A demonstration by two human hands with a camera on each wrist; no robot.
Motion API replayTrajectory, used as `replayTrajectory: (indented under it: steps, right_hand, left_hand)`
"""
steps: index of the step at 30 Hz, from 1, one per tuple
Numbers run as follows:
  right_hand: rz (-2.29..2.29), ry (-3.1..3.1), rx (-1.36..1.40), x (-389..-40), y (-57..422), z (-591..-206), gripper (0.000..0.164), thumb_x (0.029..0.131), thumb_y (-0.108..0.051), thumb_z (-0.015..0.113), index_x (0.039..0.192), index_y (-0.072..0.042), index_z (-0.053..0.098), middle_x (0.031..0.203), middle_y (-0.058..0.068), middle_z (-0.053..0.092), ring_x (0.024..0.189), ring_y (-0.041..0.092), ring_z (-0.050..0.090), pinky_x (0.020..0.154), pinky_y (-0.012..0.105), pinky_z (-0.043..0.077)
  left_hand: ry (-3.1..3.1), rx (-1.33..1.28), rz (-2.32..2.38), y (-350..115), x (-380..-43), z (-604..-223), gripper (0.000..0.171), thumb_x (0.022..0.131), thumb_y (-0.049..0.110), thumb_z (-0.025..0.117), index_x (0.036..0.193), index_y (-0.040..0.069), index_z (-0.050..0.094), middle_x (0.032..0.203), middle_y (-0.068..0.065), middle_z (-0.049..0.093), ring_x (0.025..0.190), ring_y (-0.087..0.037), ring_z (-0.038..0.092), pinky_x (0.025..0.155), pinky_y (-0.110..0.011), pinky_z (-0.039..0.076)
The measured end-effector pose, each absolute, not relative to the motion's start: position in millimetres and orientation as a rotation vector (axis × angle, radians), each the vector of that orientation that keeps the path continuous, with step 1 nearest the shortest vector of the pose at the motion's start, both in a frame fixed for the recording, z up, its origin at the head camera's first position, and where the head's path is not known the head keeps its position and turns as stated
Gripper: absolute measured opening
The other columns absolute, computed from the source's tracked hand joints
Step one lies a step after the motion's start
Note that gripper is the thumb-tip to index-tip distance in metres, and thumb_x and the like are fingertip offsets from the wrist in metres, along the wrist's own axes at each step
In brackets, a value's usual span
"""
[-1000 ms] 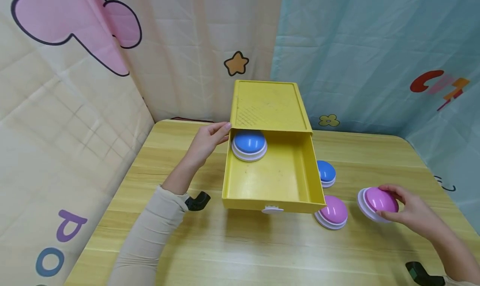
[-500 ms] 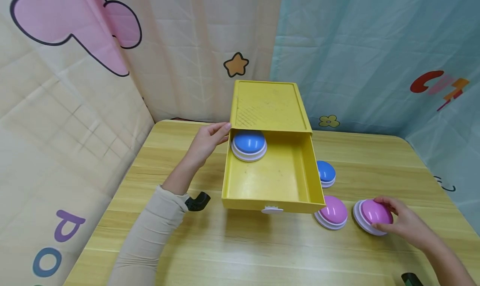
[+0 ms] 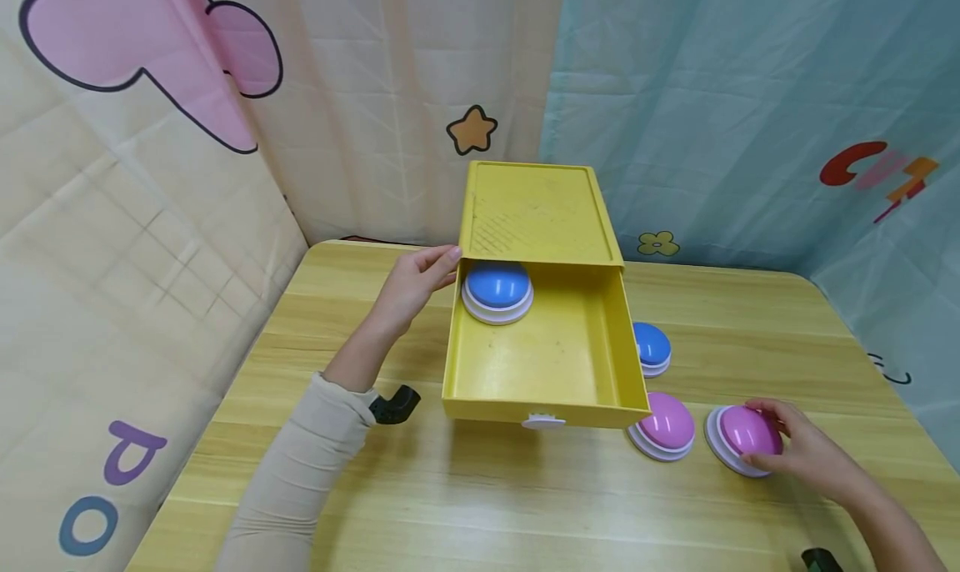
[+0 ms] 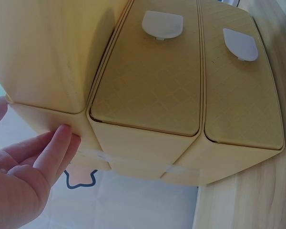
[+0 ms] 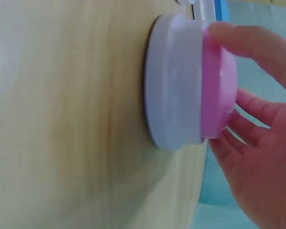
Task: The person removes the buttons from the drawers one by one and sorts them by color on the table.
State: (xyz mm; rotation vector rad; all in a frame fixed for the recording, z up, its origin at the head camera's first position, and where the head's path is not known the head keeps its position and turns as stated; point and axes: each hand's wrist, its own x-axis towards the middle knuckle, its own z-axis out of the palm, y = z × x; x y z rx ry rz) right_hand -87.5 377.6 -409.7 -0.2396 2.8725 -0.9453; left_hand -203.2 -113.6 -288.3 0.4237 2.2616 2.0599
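A pink dome push button (image 3: 748, 432) on a white round base stands on the table at the right. My right hand (image 3: 813, 457) grips its dome between thumb and fingers, as the right wrist view also shows. My left hand (image 3: 414, 287) rests against the left side of a yellow drawer cabinet (image 3: 540, 213), thumb at the top front corner and fingers nearly straight on the side wall. The cabinet's top drawer (image 3: 540, 363) is pulled out, with a blue push button (image 3: 498, 285) in its back left corner.
Right of the drawer, a second pink push button (image 3: 667, 422) and a blue push button (image 3: 653, 344), partly hidden by it, sit on the wooden table (image 3: 555, 505). Two closed drawers with white handles (image 4: 162, 25) lie below the open one. Printed curtains (image 3: 712, 97) surround the table.
My right hand has brought the pink push button down to the table, nearer the front and slightly left, beside the other pink one. The left hand stays in place.
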Motion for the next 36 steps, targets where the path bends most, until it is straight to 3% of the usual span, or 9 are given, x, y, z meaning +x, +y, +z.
replayTrajectory:
  steps: [4,7,9,11,14,24,33,36]
  right_hand:
    - [-1.06,2.832,-0.312,-92.6,379.0,-392.0,0.074,0.077,-0.007,0.07,0.131,0.011,0.024,0.126,0.034,0.03,0.111,0.053,0.028,0.087,-0.001,0.023]
    - [-1.128,2.856,-0.389,-99.6,376.0,-375.2,0.074,0.081,-0.004,0.066,0.137,0.005,0.019,0.132,0.025,0.029,0.126,0.023,0.026,0.082,-0.004,0.021]
    - [-1.159,2.879,-0.451,-103.9,370.8,-363.8,0.074,0.081,-0.002,0.065,0.14,0.0,0.019,0.133,0.013,0.03,0.121,0.001,0.026,0.083,-0.002,0.023]
    - [-1.188,2.893,-0.494,-107.7,363.3,-352.0,0.075,0.081,0.0,0.064,0.141,-0.005,0.02,0.132,0.002,0.031,0.111,-0.013,0.026,0.084,-0.001,0.025]
    - [-1.246,2.891,-0.577,-112.9,348.8,-333.0,0.075,0.08,0.005,0.064,0.141,-0.008,0.023,0.132,-0.006,0.032,0.115,-0.009,0.028,0.086,0.001,0.027]
    - [-1.31,2.778,-0.942,-131.3,288.0,-267.4,0.074,0.072,0.017,0.063,0.136,0.0,0.031,0.134,0.004,0.038,0.121,0.005,0.034,0.093,0.008,0.031]
    - [-1.134,2.704,-1.03,-139.9,223.5,-226.0,0.069,0.076,-0.002,0.07,0.136,-0.013,0.036,0.134,0.004,0.04,0.123,0.01,0.034,0.095,0.01,0.029]
    - [-1.062,2.695,-1.052,-144.0,202.9,-219.4,0.068,0.077,-0.01,0.071,0.136,-0.011,0.037,0.134,0.003,0.041,0.123,0.015,0.036,0.1,0.021,0.03]
  left_hand:
    - [2.264,0.425,2.061,-113.7,-203.6,-288.4,0.039,0.094,0.019,0.049,0.121,-0.009,0.05,0.121,-0.021,0.052,0.11,-0.026,0.051,0.093,-0.037,0.042]
    - [2.271,0.421,2.055,-114.2,-204.3,-289.1,0.04,0.094,0.019,0.049,0.122,-0.009,0.049,0.121,-0.021,0.051,0.111,-0.026,0.051,0.092,-0.034,0.043]
    - [2.265,0.416,2.057,-115.3,-208.1,-293.4,0.04,0.094,0.02,0.049,0.122,-0.008,0.05,0.121,-0.02,0.052,0.111,-0.026,0.051,0.092,-0.034,0.043]
    - [2.254,0.417,2.063,-116.4,-212.8,-298.7,0.041,0.093,0.022,0.05,0.122,-0.007,0.05,0.121,-0.018,0.052,0.111,-0.025,0.051,0.091,-0.033,0.043]
    - [2.246,0.419,2.076,-117.8,-220.9,-308.1,0.042,0.092,0.026,0.052,0.121,-0.004,0.053,0.12,-0.015,0.054,0.109,-0.022,0.052,0.089,-0.031,0.045]
    - [2.283,0.414,2.063,-117.5,-223.4,-311.0,0.047,0.09,0.032,0.054,0.121,-0.003,0.053,0.118,-0.013,0.055,0.107,-0.02,0.054,0.088,-0.031,0.046]
    - [2.285,0.387,2.058,-117.6,-223.7,-312.8,0.048,0.09,0.033,0.055,0.121,-0.003,0.053,0.118,-0.013,0.055,0.107,-0.02,0.054,0.088,-0.03,0.046]
    - [2.286,0.384,2.061,-117.8,-223.2,-312.9,0.048,0.09,0.033,0.055,0.121,-0.003,0.053,0.118,-0.014,0.055,0.107,-0.02,0.054,0.088,-0.03,0.046]
